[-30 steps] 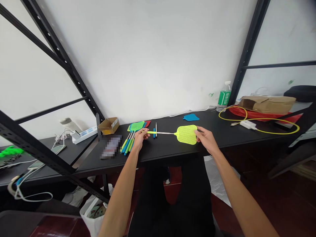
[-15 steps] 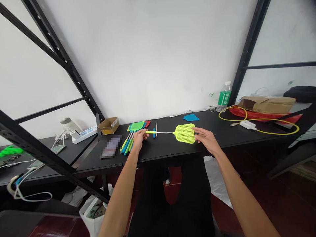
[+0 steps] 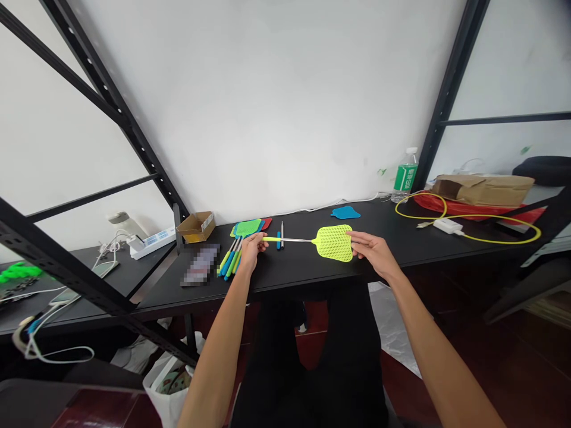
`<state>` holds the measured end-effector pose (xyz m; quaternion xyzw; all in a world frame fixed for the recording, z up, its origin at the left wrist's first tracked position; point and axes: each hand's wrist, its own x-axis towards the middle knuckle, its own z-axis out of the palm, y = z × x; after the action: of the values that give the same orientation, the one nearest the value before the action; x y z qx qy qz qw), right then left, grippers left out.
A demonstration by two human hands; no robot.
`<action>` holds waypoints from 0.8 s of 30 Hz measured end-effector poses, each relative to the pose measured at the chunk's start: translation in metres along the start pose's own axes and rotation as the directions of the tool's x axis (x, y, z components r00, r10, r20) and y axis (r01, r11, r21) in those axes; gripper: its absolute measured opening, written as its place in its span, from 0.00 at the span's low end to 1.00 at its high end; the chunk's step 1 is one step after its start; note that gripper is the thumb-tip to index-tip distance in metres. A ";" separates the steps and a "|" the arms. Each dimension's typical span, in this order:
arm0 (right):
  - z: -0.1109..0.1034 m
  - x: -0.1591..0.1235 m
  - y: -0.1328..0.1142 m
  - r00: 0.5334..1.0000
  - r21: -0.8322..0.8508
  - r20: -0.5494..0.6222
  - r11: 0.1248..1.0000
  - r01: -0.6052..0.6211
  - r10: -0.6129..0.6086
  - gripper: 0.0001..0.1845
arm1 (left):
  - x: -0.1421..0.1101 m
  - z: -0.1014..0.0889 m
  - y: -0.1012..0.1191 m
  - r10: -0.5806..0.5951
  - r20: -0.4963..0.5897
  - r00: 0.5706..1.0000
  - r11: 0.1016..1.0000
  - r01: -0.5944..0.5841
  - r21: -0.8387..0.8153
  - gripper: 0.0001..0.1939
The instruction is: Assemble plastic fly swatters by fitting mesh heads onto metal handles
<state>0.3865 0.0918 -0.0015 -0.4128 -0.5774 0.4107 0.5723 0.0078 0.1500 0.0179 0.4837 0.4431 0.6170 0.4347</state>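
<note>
A yellow-green fly swatter (image 3: 334, 243) is held level above the black desk, its metal rod pointing left. My left hand (image 3: 252, 248) is closed round its handle. At the right edge of the perforated head, my right hand (image 3: 371, 252) pinches it between thumb and fingers. Just left of my left hand lies a bundle of several fly swatters (image 3: 248, 227) with green, blue and red heads. Behind the rod rest a blue handle (image 3: 279, 240) and a thin metal rod (image 3: 282, 232). Farther back lies a loose blue swatter head (image 3: 345, 212).
On the left of the desk (image 3: 285, 270) are an open cardboard box (image 3: 195, 227) and a blurred-out flat object (image 3: 201, 264). At the back right stand a water bottle (image 3: 405, 177), a yellow cable (image 3: 499, 240) with a white adapter, and a brown package (image 3: 486, 189). Black shelf posts flank the desk.
The swatter head has tilted slightly, its right side a little lower. Both hands keep their hold in nearly the same place.
</note>
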 end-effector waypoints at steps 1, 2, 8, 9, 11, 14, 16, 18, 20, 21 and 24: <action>0.000 0.000 0.000 1.000 0.000 0.002 1.000 0.001 -0.001 0.25 | 0.000 0.000 0.000 0.000 -0.002 1.000 1.000 0.000 -0.001 0.20; 0.000 0.000 0.000 1.000 0.001 0.004 1.000 0.003 -0.003 0.25 | 0.000 0.000 0.000 0.000 -0.004 1.000 1.000 0.000 -0.002 0.20; -0.001 0.001 0.002 1.000 -0.009 0.008 1.000 0.011 -0.011 0.26 | -0.001 0.000 0.001 -0.001 0.000 1.000 1.000 0.001 0.000 0.20; -0.001 0.001 0.002 1.000 -0.011 0.007 1.000 0.012 -0.012 0.26 | -0.001 0.000 0.001 0.000 0.001 1.000 1.000 0.000 0.001 0.20; -0.002 0.001 0.003 1.000 -0.013 0.008 1.000 0.013 -0.013 0.26 | -0.001 -0.001 0.000 0.001 0.003 1.000 1.000 -0.001 0.004 0.20; -0.002 0.000 0.002 1.000 -0.010 0.012 1.000 0.012 -0.012 0.27 | 0.000 -0.001 0.000 0.003 0.000 1.000 1.000 -0.003 0.007 0.19; -0.002 0.000 0.001 1.000 -0.005 0.013 1.000 0.010 -0.010 0.27 | 0.000 -0.001 0.000 0.004 -0.003 1.000 1.000 -0.004 0.010 0.19; -0.002 0.000 0.000 1.000 0.002 0.011 1.000 0.004 -0.004 0.26 | 0.000 -0.001 0.000 0.003 -0.003 1.000 1.000 -0.003 0.012 0.19; -0.002 0.000 0.000 1.000 0.010 0.010 1.000 -0.005 0.005 0.26 | -0.001 0.000 0.001 0.003 -0.001 1.000 1.000 -0.003 0.013 0.18; -0.002 0.000 0.000 1.000 0.015 0.010 1.000 -0.009 0.009 0.26 | -0.001 0.000 0.001 0.003 0.000 1.000 1.000 -0.003 0.014 0.18; -0.001 0.000 0.000 1.000 0.028 0.007 0.999 -0.018 0.018 0.25 | -0.002 0.000 0.001 0.006 0.001 1.000 1.000 -0.006 0.015 0.18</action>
<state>0.3878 0.0919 -0.0013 -0.4084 -0.5698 0.4253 0.5724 0.0082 0.1478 0.0190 0.4886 0.4462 0.6147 0.4294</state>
